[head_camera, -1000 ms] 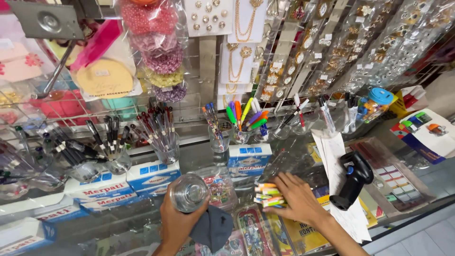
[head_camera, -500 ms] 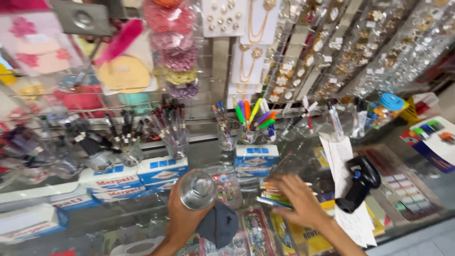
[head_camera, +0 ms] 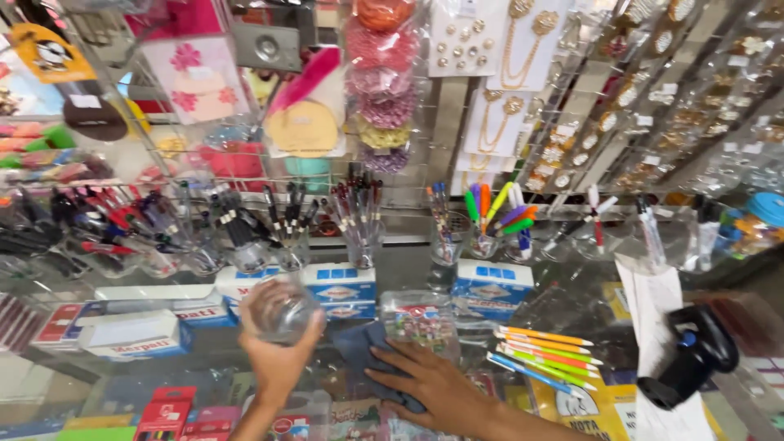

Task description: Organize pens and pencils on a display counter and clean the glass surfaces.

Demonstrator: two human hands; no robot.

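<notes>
Left hand (head_camera: 278, 359) is gripping the cup (head_camera: 280, 309), lifted beside the cloth (head_camera: 367, 353); right hand (head_camera: 429, 384), having left the pens (head_camera: 543, 355), is pressing spread on it.

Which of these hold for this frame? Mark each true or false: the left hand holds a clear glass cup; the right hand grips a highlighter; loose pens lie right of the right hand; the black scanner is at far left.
1. The left hand holds a clear glass cup: true.
2. The right hand grips a highlighter: false; it presses flat on a dark grey cloth.
3. Loose pens lie right of the right hand: true.
4. The black scanner is at far left: false; it is at far right.
</notes>
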